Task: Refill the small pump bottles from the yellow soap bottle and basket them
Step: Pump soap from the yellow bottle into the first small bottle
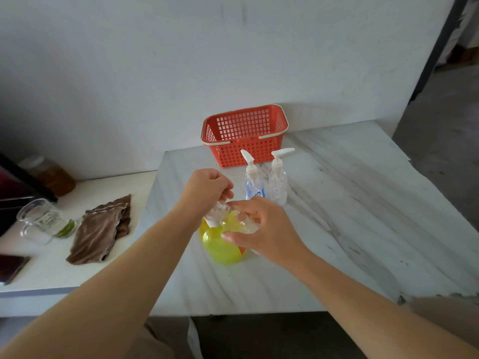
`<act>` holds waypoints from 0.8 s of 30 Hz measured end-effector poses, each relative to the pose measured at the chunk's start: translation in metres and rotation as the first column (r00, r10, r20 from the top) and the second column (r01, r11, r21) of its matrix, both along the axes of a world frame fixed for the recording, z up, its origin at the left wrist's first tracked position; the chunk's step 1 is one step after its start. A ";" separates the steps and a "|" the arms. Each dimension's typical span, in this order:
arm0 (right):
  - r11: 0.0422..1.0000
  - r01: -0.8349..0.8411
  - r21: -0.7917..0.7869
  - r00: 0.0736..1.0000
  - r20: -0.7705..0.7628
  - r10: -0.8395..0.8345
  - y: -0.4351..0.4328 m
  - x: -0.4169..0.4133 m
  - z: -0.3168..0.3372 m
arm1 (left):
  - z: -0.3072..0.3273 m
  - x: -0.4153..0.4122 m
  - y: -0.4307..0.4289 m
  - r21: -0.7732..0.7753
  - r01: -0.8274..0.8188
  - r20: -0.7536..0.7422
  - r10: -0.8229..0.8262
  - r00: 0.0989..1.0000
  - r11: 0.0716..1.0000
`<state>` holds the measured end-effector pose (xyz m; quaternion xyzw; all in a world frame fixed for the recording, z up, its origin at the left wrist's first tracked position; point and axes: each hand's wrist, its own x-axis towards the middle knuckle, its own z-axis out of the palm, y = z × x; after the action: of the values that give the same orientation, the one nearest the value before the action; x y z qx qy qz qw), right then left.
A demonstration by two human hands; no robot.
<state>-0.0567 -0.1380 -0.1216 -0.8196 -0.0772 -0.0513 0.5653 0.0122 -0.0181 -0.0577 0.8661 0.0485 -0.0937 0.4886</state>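
Clear pump bottle (242,225): left hand (204,187) pinches top, right hand (270,230) clasps body.

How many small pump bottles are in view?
3: blue-labelled bottle and clear bottle stand before the basket; left hand and right hand hold the third bottle over the yellow bottle. None seems hidden.

Small pump bottles: three. Two (253,183) (278,183) stand side by side just before the basket; the third bottle (239,224), clear, is gripped by both hands, left hand (204,187) and right hand (269,229).
Yellow soap bottle (220,246): one, mid-worktop.
Red mesh basket (233,154): one, at the worktop's far edge.
Side counter, left: one folded brown cloth (101,229), one glass mug (41,221), one amber-filled jar (51,174), one dark phone (13,268).
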 end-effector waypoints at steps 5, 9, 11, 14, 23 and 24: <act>1.000 -0.013 0.011 1.000 -0.001 0.013 0.000 0.001 -0.005 | -0.006 -0.001 0.002 0.006 -0.012 -0.064 0.012 0.998 1.000; 1.000 0.000 0.012 1.000 -0.004 0.000 0.000 0.002 -0.010 | -0.009 0.001 0.000 0.025 -0.017 -0.055 0.018 0.998 1.000; 1.000 0.003 0.016 1.000 -0.003 -0.003 -0.001 0.002 -0.011 | -0.009 0.001 0.000 0.034 -0.007 -0.052 0.009 0.999 0.999; 1.000 -0.015 -0.001 1.000 -0.002 0.015 0.000 0.002 -0.009 | -0.009 0.000 0.001 0.052 -0.003 -0.053 0.006 0.999 0.999; 1.000 0.007 0.017 0.998 0.055 -0.008 0.000 0.004 -0.004 | -0.001 0.002 0.001 0.082 0.018 0.007 -0.018 1.000 0.996; 1.000 -0.001 0.016 0.999 0.047 0.000 -0.001 0.003 -0.004 | -0.002 0.002 0.000 0.075 0.006 -0.004 -0.005 1.000 0.997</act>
<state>-0.0533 -0.1385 -0.1258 -0.8137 -0.0905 -0.0710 0.5699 0.0138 -0.0177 -0.0599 0.8837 0.0505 -0.0949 0.4556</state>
